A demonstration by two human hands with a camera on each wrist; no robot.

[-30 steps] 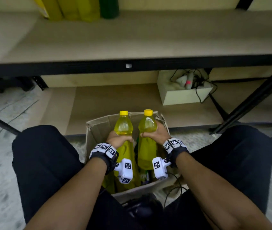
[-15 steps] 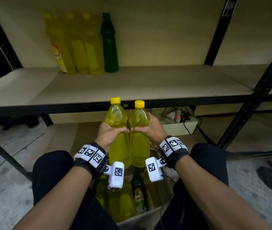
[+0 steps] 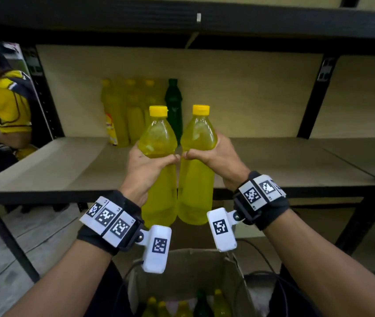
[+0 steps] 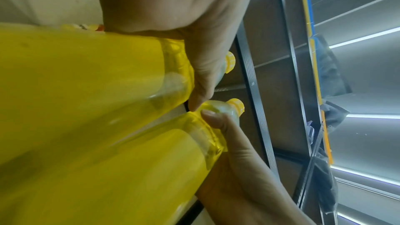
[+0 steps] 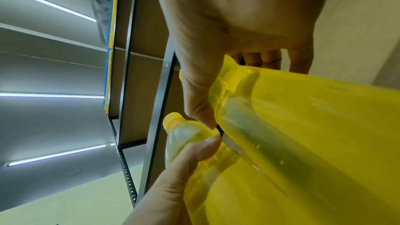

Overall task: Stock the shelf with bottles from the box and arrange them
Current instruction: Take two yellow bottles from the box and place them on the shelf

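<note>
I hold two yellow bottles with yellow caps upright and side by side in front of the shelf [image 3: 273, 161]. My left hand [image 3: 145, 165] grips the left bottle [image 3: 158, 179] around its shoulder. My right hand [image 3: 214, 154] grips the right bottle [image 3: 196, 179] the same way. Both bottles hang at the shelf's front edge, above the cardboard box [image 3: 234, 271]. In the left wrist view the left bottle [image 4: 86, 74] fills the frame with my thumb [image 4: 205, 78] over it. The right wrist view shows the right bottle [image 5: 314, 126] likewise.
At the back of the shelf stand several yellow bottles [image 3: 124, 115] and one dark green bottle [image 3: 174, 104]. More bottles [image 3: 182, 310] lie in the box below. Another person in a yellow shirt [image 3: 8, 101] is at the far left. Black shelf posts [image 3: 314, 97] frame the bay.
Both hands have lifted the two bottles out of the box and up to the level of the shelf. My view has tilted upward with them.
</note>
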